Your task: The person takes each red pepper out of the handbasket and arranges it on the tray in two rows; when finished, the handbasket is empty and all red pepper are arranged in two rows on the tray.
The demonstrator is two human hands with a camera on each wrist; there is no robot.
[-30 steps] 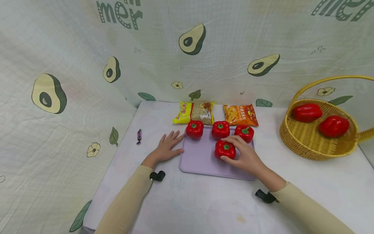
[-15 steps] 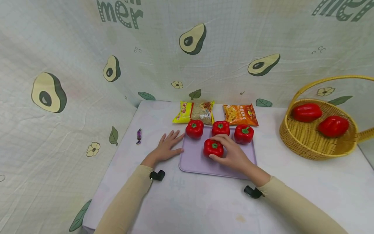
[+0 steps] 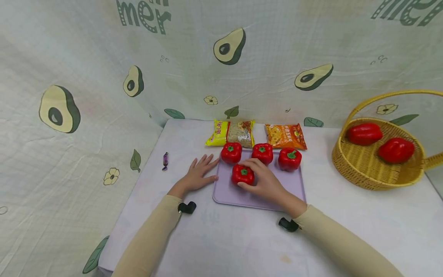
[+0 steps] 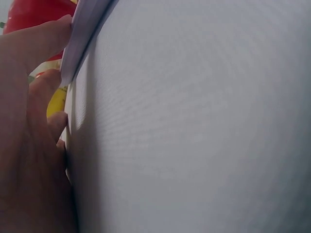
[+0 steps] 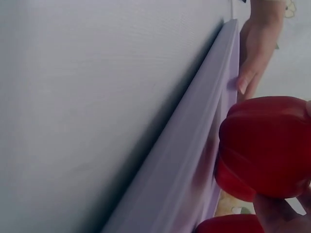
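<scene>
In the head view my right hand (image 3: 265, 184) grips a red bell pepper (image 3: 240, 177) by its sides, thumb in front and fingers behind, over the left half of a lilac tray (image 3: 225, 195). The right wrist view shows this bell pepper (image 5: 269, 145) large, close above the tray's rim. Three more red bell peppers, the left one (image 3: 231, 153), the middle one (image 3: 262, 152) and the right one (image 3: 289, 159), stand in a row along the tray's far side. My left hand (image 3: 196, 176) lies flat with fingers spread, its fingertips at the tray's left edge.
Behind the tray lie a yellow packet (image 3: 231, 133) and an orange snack bag (image 3: 285, 136). A woven basket (image 3: 349, 169) with a tall handle holds two red bell peppers at the right. A purple-wrapped candy (image 3: 165, 161) lies left of my left hand. A printed cloth hangs behind.
My right hand has carried the bell pepper leftward across the tray, from in front of the middle and right peppers to near the left one. The left hand stays in place.
</scene>
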